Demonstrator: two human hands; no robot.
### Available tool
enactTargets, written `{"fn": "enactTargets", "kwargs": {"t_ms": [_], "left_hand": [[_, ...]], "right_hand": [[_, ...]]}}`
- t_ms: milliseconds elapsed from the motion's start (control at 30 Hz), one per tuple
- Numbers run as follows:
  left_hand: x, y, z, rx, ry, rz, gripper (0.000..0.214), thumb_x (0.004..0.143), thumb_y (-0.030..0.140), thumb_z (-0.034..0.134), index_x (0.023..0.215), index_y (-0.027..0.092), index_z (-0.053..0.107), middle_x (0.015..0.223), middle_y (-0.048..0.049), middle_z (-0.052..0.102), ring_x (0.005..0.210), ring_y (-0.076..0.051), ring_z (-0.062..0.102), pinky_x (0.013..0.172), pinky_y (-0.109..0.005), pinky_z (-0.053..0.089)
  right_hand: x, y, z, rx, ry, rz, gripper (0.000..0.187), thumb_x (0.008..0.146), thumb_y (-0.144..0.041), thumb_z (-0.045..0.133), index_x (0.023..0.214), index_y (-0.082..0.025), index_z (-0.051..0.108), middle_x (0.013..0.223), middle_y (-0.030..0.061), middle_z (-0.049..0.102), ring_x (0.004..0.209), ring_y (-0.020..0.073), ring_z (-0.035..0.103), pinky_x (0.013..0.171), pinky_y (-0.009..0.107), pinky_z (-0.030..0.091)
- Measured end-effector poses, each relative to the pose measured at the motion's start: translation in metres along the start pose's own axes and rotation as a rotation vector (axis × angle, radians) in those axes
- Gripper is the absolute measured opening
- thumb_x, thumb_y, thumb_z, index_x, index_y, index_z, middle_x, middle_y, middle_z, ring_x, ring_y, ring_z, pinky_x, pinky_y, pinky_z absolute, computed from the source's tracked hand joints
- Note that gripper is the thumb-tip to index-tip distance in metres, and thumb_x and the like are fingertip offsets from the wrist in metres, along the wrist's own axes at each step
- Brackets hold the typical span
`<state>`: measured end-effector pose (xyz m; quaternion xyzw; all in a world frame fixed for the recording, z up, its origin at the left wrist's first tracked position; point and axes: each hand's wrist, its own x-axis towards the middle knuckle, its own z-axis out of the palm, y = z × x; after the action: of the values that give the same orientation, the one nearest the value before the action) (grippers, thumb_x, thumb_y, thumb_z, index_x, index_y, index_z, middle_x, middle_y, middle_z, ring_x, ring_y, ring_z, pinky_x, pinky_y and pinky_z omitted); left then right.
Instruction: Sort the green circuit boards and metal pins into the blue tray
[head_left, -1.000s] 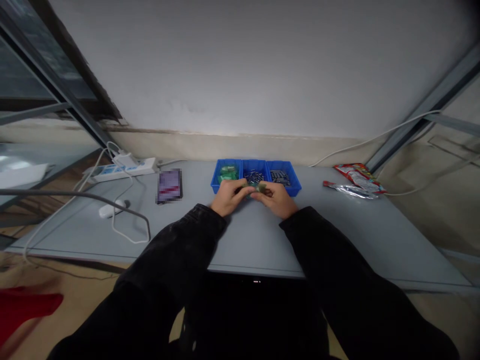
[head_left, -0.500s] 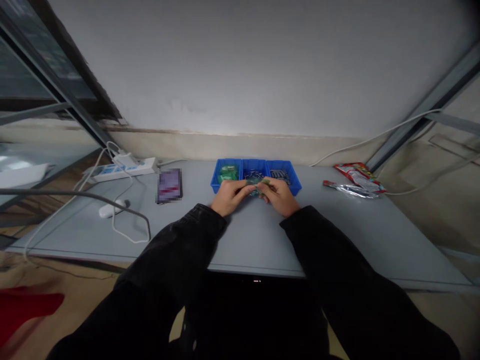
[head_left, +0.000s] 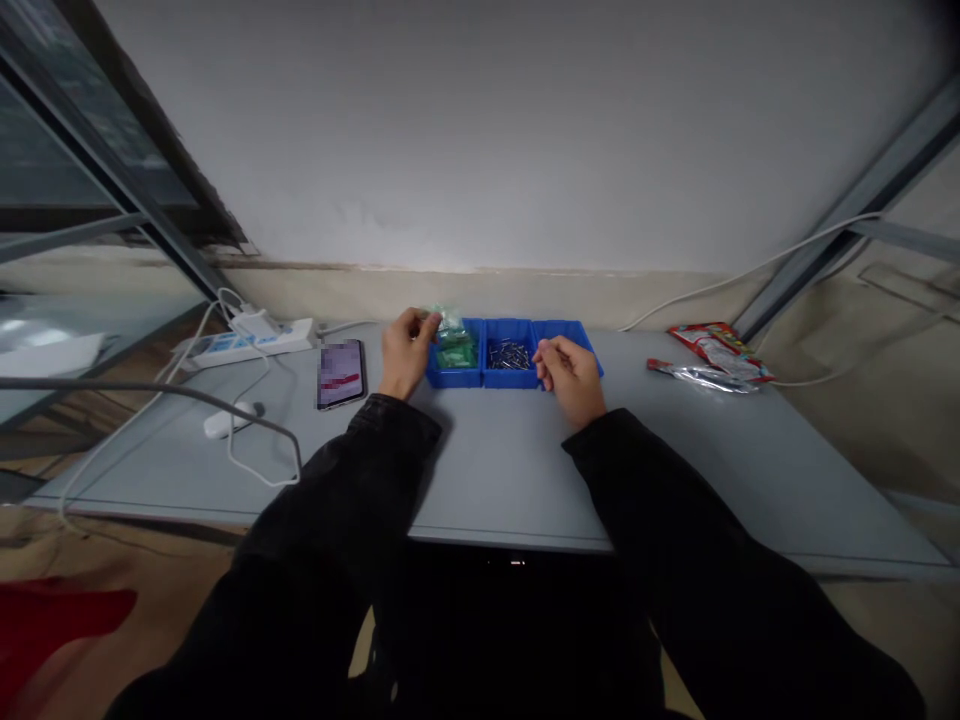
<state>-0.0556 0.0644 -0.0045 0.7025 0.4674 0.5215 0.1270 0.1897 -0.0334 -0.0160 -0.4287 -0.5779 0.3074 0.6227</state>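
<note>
Grey table point(head_left: 510, 470), left hand point(head_left: 403, 352) pinching green packet point(head_left: 448, 322) over leftmost blue bin point(head_left: 454, 378), right hand point(head_left: 571, 375) curled (grip unclear) at rightmost bin point(head_left: 571, 326), phone point(head_left: 341, 373), power strip point(head_left: 247, 343), snack wrappers point(head_left: 712, 345) around.

Grey table point(head_left: 495, 470) fills the lower middle of the frame, with a row of blue bins point(head_left: 510, 379) at centre, phone point(head_left: 341, 373) and power strip point(head_left: 247, 343) to the left, crumpled wrappers point(head_left: 712, 352) at right.
</note>
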Motion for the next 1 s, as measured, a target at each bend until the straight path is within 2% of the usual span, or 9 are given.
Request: {"fn": "enactTargets", "kwargs": {"t_ms": [100, 233, 300, 367, 433, 500, 733, 867, 1000], "left_hand": [[0.021, -0.016, 0.007, 0.163, -0.097, -0.058, 0.028, 0.088, 0.042, 0.065, 0.077, 0.017, 0.067, 0.082, -0.0049, 0.062, 0.080, -0.019, 0.057, 0.082, -0.034, 0.047], [0.039, -0.022, 0.022, 0.336, -0.142, -0.094, 0.031, 0.081, 0.043, 0.074, 0.096, 0.016, 0.071, 0.098, -0.0120, 0.059, 0.107, -0.031, 0.055, 0.103, -0.049, 0.042], [0.038, -0.019, 0.026, 0.388, -0.073, -0.052, 0.047, 0.081, 0.044, 0.075, 0.116, 0.016, 0.066, 0.106, -0.0143, 0.058, 0.113, -0.034, 0.051, 0.106, -0.053, 0.040], [0.031, -0.012, 0.028, 0.394, 0.007, 0.023, 0.049, 0.085, 0.041, 0.071, 0.127, 0.018, 0.059, 0.117, -0.0154, 0.055, 0.116, -0.033, 0.049, 0.107, -0.053, 0.039], [0.023, -0.003, 0.028, 0.367, -0.007, 0.133, 0.042, 0.089, 0.038, 0.066, 0.127, 0.021, 0.059, 0.122, -0.0136, 0.054, 0.117, -0.032, 0.049, 0.108, -0.051, 0.040], [0.017, 0.006, 0.027, 0.336, -0.065, 0.213, 0.034, 0.094, 0.037, 0.059, 0.125, 0.024, 0.059, 0.122, -0.0111, 0.054, 0.117, -0.030, 0.050, 0.108, -0.049, 0.041], [0.023, 0.031, 0.038, 0.346, -0.297, 0.334, 0.036, 0.098, 0.034, 0.054, 0.132, 0.023, 0.058, 0.133, -0.0110, 0.054, 0.125, -0.029, 0.049, 0.111, -0.049, 0.039], [0.035, 0.040, 0.052, 0.375, -0.406, 0.334, 0.034, 0.100, 0.034, 0.050, 0.130, 0.022, 0.060, 0.140, -0.0127, 0.053, 0.131, -0.031, 0.048, 0.113, -0.054, 0.034], [0.048, 0.041, 0.064, 0.311, -0.529, 0.310, 0.028, 0.099, 0.037, 0.052, 0.116, 0.021, 0.068, 0.124, -0.0118, 0.067, 0.118, -0.031, 0.059, 0.114, -0.057, 0.028]], "right_hand": [[0.004, 0.003, -0.006, -0.048, 0.083, -0.026, 0.040, 0.095, -0.053, 0.055, 0.073, -0.020, 0.058, 0.058, -0.0044, 0.052, 0.047, 0.0088, 0.044, 0.047, 0.024, 0.034], [0.009, 0.006, -0.018, -0.263, 0.145, -0.111, 0.037, 0.098, -0.048, 0.051, 0.076, -0.021, 0.060, 0.061, -0.0026, 0.056, 0.055, 0.0124, 0.051, 0.057, 0.027, 0.041], [0.008, 0.007, -0.020, -0.493, 0.090, -0.216, 0.027, 0.097, -0.041, 0.054, 0.083, -0.020, 0.065, 0.073, 0.0008, 0.066, 0.071, 0.0163, 0.059, 0.073, 0.033, 0.045], [0.006, 0.009, -0.019, -0.745, -0.019, -0.326, 0.017, 0.096, -0.034, 0.059, 0.093, -0.022, 0.070, 0.093, 0.0042, 0.073, 0.094, 0.0220, 0.061, 0.090, 0.042, 0.041], [0.003, 0.012, -0.015, -0.927, -0.122, -0.368, 0.017, 0.094, -0.034, 0.063, 0.104, -0.024, 0.072, 0.110, 0.0063, 0.073, 0.110, 0.0270, 0.057, 0.098, 0.048, 0.034], [0.000, 0.016, -0.011, -1.040, -0.208, -0.376, 0.018, 0.093, -0.034, 0.065, 0.105, -0.025, 0.074, 0.116, 0.0065, 0.072, 0.118, 0.0299, 0.052, 0.102, 0.052, 0.029], [0.001, 0.019, -0.011, -1.068, -0.265, -0.407, 0.011, 0.091, -0.030, 0.068, 0.088, -0.026, 0.077, 0.110, 0.0038, 0.072, 0.114, 0.0271, 0.050, 0.104, 0.051, 0.024], [0.000, 0.016, -0.015, -1.045, -0.298, -0.467, 0.009, 0.089, -0.030, 0.070, 0.085, -0.026, 0.078, 0.108, 0.0041, 0.071, 0.113, 0.0284, 0.048, 0.101, 0.052, 0.024], [-0.001, 0.013, -0.015, -1.086, -0.335, -0.513, 0.007, 0.087, -0.026, 0.071, 0.085, -0.026, 0.077, 0.104, 0.0044, 0.071, 0.110, 0.0292, 0.048, 0.099, 0.054, 0.025]]}}
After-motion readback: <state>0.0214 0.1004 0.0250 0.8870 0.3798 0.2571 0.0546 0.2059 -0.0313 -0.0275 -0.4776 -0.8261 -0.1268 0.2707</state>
